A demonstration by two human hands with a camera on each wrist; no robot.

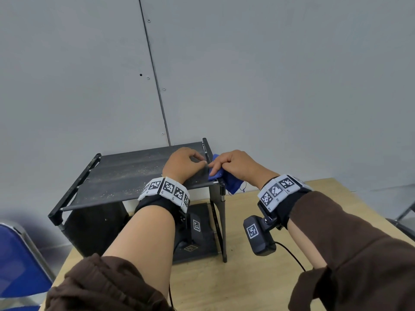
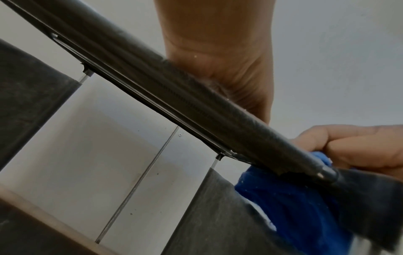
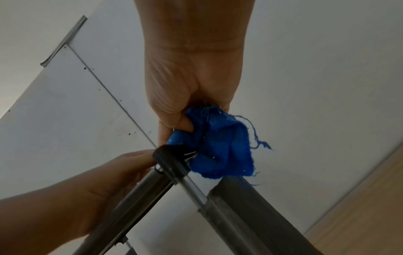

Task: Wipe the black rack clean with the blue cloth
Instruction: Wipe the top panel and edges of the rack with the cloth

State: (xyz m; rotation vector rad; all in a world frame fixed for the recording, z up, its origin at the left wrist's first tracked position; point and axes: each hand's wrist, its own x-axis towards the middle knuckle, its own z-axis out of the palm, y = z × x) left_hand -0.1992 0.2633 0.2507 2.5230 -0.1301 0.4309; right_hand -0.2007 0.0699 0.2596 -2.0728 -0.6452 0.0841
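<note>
The black rack (image 1: 125, 176) stands on a wooden table, its top shelf speckled with pale dust. My left hand (image 1: 186, 163) rests on the shelf's right end, with its fingers curled at the right side rail. My right hand (image 1: 233, 164) grips the bunched blue cloth (image 1: 233, 184) and presses it against the rack's right edge near the front corner. From the right wrist, the cloth (image 3: 224, 146) hangs from my fist beside the rack's corner post (image 3: 170, 162). In the left wrist view the cloth (image 2: 294, 207) sits under the front rail (image 2: 196, 103); my left fingers are hidden there.
The wooden table (image 1: 258, 277) reaches toward me and to the right of the rack. A grey wall stands close behind. A blue chair (image 1: 20, 261) is at the lower left and part of another chair (image 1: 404, 218) at the right. A black item (image 1: 195, 234) lies under the shelf.
</note>
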